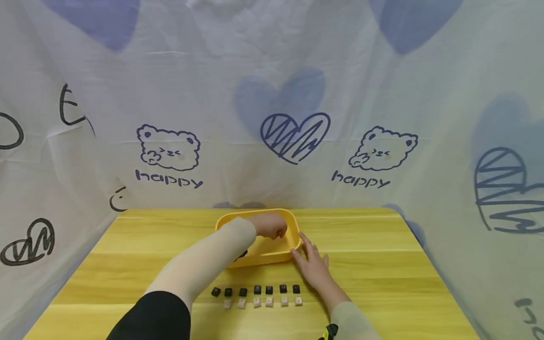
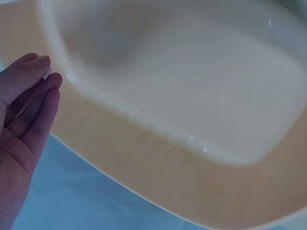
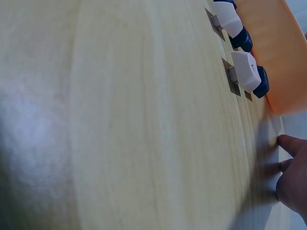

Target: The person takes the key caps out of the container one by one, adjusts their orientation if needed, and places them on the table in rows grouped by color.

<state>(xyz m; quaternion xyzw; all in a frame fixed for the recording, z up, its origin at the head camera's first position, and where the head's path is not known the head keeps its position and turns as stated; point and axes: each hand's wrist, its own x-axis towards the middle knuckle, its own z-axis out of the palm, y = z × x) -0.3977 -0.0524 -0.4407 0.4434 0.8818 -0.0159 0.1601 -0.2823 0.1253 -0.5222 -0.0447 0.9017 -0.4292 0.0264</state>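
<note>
A yellow bin (image 1: 255,212) stands at the middle of the wooden table (image 1: 382,264). My left hand (image 1: 276,231) reaches down into it, fingers curled. In the left wrist view the thumb and fingertips of that hand (image 2: 48,79) pinch a small white thing, seemingly a keycap, above the bin's rim (image 2: 144,120); the bin's floor looks bare. My right hand (image 1: 303,248) lies flat on the table, fingers straight, touching the bin's front right corner. In front of the bin run a row of black keycaps (image 1: 257,289) and a row of white keycaps (image 1: 263,301).
A printed cloth backdrop (image 1: 272,141) closes off the back and both sides of the table. The right wrist view shows white keycaps (image 3: 247,71) and dark ones (image 3: 261,81) beside the bin wall (image 3: 268,48), with bare wood (image 3: 120,120) to their left.
</note>
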